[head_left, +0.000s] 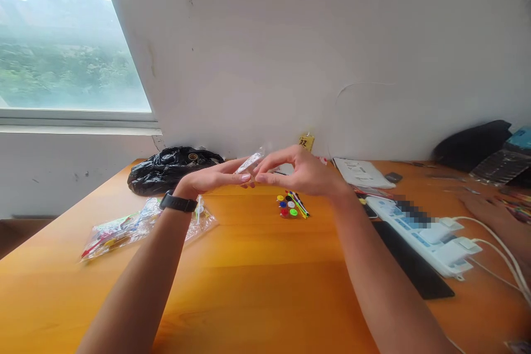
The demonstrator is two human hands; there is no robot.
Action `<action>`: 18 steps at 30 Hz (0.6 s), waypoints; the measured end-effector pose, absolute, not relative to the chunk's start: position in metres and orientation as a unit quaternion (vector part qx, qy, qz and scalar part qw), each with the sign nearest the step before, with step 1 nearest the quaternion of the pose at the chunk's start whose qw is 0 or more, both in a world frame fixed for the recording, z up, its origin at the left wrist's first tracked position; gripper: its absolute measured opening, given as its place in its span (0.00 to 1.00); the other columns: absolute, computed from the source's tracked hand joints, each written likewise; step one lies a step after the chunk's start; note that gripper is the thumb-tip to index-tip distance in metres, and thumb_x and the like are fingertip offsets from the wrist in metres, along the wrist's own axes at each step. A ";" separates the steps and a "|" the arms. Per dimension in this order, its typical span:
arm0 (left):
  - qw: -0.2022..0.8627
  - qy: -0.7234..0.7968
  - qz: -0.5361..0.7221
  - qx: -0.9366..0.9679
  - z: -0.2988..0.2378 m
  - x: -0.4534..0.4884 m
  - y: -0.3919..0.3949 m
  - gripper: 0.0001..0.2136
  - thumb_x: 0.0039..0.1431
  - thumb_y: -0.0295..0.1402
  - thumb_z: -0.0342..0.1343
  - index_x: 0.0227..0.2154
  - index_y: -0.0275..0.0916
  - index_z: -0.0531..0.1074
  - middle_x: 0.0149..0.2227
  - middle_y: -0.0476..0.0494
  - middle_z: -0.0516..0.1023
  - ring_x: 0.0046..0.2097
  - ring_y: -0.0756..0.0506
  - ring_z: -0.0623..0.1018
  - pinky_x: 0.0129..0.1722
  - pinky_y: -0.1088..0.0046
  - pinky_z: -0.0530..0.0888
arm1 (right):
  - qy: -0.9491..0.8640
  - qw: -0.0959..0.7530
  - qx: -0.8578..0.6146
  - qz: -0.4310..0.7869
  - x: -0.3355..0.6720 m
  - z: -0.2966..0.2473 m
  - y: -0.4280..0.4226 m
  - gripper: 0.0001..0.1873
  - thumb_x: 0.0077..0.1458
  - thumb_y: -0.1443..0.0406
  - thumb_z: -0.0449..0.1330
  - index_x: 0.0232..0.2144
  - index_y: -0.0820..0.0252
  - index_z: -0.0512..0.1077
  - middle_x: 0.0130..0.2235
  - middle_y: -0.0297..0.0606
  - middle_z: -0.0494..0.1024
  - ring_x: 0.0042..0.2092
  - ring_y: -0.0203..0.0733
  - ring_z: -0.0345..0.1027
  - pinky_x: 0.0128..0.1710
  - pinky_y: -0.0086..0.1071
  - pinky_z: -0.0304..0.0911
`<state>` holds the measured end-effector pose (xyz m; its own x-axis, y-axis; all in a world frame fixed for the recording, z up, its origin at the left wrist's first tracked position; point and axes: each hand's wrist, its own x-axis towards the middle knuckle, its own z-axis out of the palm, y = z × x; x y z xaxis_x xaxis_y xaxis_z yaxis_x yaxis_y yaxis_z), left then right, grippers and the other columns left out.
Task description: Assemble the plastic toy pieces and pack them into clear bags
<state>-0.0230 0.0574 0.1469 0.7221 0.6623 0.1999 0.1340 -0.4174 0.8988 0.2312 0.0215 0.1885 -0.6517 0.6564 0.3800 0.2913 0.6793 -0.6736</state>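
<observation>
Counter (244,287): orange-brown wood, running below both hands.
Dark band (178,202): around the wrist, just behind the left hand.
Left hand (211,178): raised above the counter, fingers stretched out, thumb and fingers clamped on the clear sleeve.
Right hand (309,172): facing the left one, thumb and forefinger curved toward the sleeve; whether they pinch it, I cannot tell.
Clear sleeve (251,162): between the two hands, tilted, at the left hand's fingertips.
Black slab (415,260): flat on the counter, right of the right forearm.
Clear packet (128,227): below and left of the left hand, coloured pieces inside.
Power strip (409,229): right of the right hand, white plugs in it.
Small discs (291,205): below the right hand, in several colours.
Thin sticks (302,206): just right of the discs.
Co-worker's hand (492,215): well right of the right hand, blurred.
Papers (360,172): beyond the right wrist.
Black bag (166,168): crumpled, behind the left hand.
Yellow tag (306,141): behind the right hand, near the wall.
</observation>
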 end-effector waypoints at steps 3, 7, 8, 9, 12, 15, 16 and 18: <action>0.450 0.250 0.249 0.820 0.153 -0.015 0.052 0.18 0.62 0.47 0.64 0.51 0.46 0.81 0.49 0.41 0.84 0.53 0.35 0.82 0.52 0.62 0.78 | -0.883 0.257 -0.251 0.303 0.232 0.187 0.023 0.09 0.58 0.55 0.69 0.36 0.50 0.85 0.42 0.34 0.86 0.46 0.47 0.79 0.46 0.37 0.72; 0.411 0.236 0.206 0.856 0.156 0.002 0.046 0.18 0.62 0.45 0.65 0.52 0.46 0.80 0.53 0.43 0.83 0.54 0.34 0.82 0.50 0.64 0.79 | -0.902 0.171 -0.225 0.325 0.232 0.186 0.023 0.14 0.50 0.54 0.74 0.39 0.49 0.85 0.39 0.32 0.85 0.44 0.47 0.79 0.42 0.34 0.72; 0.404 0.235 0.196 0.862 0.156 0.006 0.045 0.18 0.63 0.45 0.65 0.54 0.47 0.79 0.54 0.43 0.83 0.55 0.34 0.82 0.50 0.64 0.79 | -0.905 0.156 -0.227 0.325 0.232 0.185 0.023 0.16 0.47 0.53 0.75 0.39 0.49 0.84 0.40 0.33 0.85 0.45 0.47 0.78 0.42 0.34 0.72; 0.399 0.235 0.185 0.867 0.156 0.009 0.044 0.19 0.63 0.45 0.65 0.55 0.47 0.78 0.55 0.44 0.83 0.56 0.34 0.82 0.50 0.65 0.79 | -0.907 0.146 -0.231 0.320 0.232 0.184 0.023 0.19 0.45 0.52 0.76 0.39 0.49 0.84 0.40 0.33 0.85 0.45 0.48 0.78 0.41 0.34 0.72; 0.384 0.243 0.153 0.878 0.156 0.016 0.041 0.20 0.63 0.47 0.64 0.55 0.47 0.78 0.53 0.45 0.84 0.52 0.35 0.83 0.46 0.67 0.79 | -0.916 0.130 -0.242 0.292 0.232 0.179 0.026 0.23 0.38 0.48 0.78 0.36 0.49 0.83 0.38 0.34 0.84 0.45 0.50 0.77 0.40 0.35 0.71; 0.366 0.246 0.124 0.889 0.158 0.019 0.038 0.24 0.63 0.49 0.64 0.58 0.45 0.76 0.53 0.44 0.84 0.51 0.35 0.83 0.45 0.68 0.78 | -0.924 0.077 -0.241 0.286 0.232 0.176 0.030 0.27 0.36 0.46 0.78 0.37 0.51 0.82 0.36 0.34 0.83 0.48 0.52 0.77 0.43 0.35 0.71; 0.358 0.250 0.113 0.892 0.160 0.019 0.036 0.26 0.64 0.50 0.63 0.60 0.44 0.74 0.55 0.43 0.83 0.53 0.35 0.82 0.47 0.68 0.77 | -0.925 0.044 -0.239 0.294 0.231 0.176 0.031 0.29 0.37 0.45 0.77 0.40 0.52 0.81 0.37 0.34 0.83 0.51 0.52 0.76 0.46 0.36 0.71; 0.341 0.265 0.093 0.897 0.162 0.019 0.035 0.31 0.64 0.52 0.61 0.66 0.44 0.68 0.60 0.41 0.79 0.58 0.35 0.79 0.51 0.67 0.75 | -0.920 -0.019 -0.235 0.312 0.229 0.177 0.033 0.33 0.38 0.45 0.77 0.45 0.53 0.81 0.43 0.34 0.84 0.57 0.54 0.74 0.53 0.36 0.69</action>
<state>0.0191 0.0346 0.1618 0.8418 0.5396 -0.0138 0.4121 -0.6260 0.6620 0.2292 0.0333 0.1769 -0.8890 0.4201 -0.1821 0.4442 0.6947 -0.5658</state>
